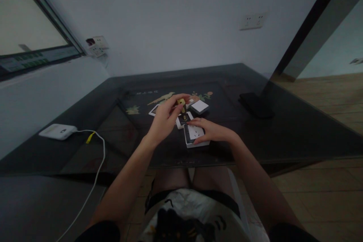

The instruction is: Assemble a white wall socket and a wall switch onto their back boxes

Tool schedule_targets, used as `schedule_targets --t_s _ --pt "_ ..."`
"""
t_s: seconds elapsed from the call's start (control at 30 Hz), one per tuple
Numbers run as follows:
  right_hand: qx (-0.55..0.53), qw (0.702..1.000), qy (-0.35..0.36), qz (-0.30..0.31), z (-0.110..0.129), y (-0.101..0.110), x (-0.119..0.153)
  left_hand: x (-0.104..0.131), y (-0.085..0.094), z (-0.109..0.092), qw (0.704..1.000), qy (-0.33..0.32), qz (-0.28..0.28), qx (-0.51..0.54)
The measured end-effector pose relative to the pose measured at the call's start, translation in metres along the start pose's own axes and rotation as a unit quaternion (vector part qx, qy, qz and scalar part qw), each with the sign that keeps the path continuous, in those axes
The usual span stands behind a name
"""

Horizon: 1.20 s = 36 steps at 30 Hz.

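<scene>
My left hand (166, 119) is closed round a short screwdriver (182, 103) with a yellow and black handle, held upright. Its lower end is over a white frame (180, 123) with a dark middle; whether it touches anything there is too small to tell. A white wall socket (195, 131) on a white box sits at the table's near side. My right hand (211, 130) grips this socket, with fingers along its far edge and the thumb at its near side. Just beyond, a white square switch plate (200, 106) lies on the table. Another white frame (154, 110) is partly behind my left hand.
The dark glossy table (227, 147) has a bird and flower picture on it. A black phone-like object (255, 105) lies to the right. At the left is a white device (58, 131) with a white cable (102, 155) hanging over the front edge. Wall sockets (253, 21) are behind.
</scene>
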State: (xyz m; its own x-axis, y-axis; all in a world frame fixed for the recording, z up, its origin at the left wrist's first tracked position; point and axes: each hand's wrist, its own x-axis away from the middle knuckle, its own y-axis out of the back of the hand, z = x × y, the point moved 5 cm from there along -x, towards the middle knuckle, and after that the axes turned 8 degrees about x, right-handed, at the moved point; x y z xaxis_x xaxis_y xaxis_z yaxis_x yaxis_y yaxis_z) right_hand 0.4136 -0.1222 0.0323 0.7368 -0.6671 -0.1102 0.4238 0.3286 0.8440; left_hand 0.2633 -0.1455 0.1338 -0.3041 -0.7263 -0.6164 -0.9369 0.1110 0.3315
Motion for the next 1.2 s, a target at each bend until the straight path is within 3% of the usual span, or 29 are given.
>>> schedule_targets --t_s 0.23,0.3,0.43,0.5,0.67,0.73,0.97,1.03,1.2 --pt "-0.005 1.0 -0.01 0.002 -0.005 -0.002 0.001 -0.002 0.008 0.011 0.992 -0.017 -0.109 -0.064" --pt "-0.005 1.0 -0.006 0.003 -0.004 -0.002 0.001 -0.003 0.007 0.013 0.995 -0.017 -0.09 -0.046" --pt "0.0 1.0 -0.003 0.006 -0.002 -0.001 0.0 -0.005 -0.002 0.009 1.0 -0.012 0.002 0.019" --pt "0.003 1.0 -0.002 0.003 -0.001 -0.001 0.0 -0.004 -0.003 0.005 1.0 -0.016 0.006 0.012" --pt "0.001 1.0 -0.005 0.0 -0.002 -0.001 0.0 -0.003 0.003 0.001 0.989 -0.058 -0.121 -0.056" --pt "-0.002 1.0 -0.002 0.0 -0.003 -0.001 0.0 -0.003 0.005 0.004 0.987 -0.058 -0.143 -0.052" --pt "-0.006 1.0 -0.007 0.003 -0.003 -0.001 0.0 -0.008 -0.003 0.003 1.0 -0.015 -0.013 0.002" --pt "-0.009 1.0 -0.009 0.005 -0.001 0.0 0.0 -0.007 -0.002 0.001 0.999 -0.023 -0.033 -0.014" --pt "-0.011 1.0 -0.015 0.003 0.0 0.001 0.001 -0.007 0.005 0.007 0.987 -0.023 -0.145 -0.057"
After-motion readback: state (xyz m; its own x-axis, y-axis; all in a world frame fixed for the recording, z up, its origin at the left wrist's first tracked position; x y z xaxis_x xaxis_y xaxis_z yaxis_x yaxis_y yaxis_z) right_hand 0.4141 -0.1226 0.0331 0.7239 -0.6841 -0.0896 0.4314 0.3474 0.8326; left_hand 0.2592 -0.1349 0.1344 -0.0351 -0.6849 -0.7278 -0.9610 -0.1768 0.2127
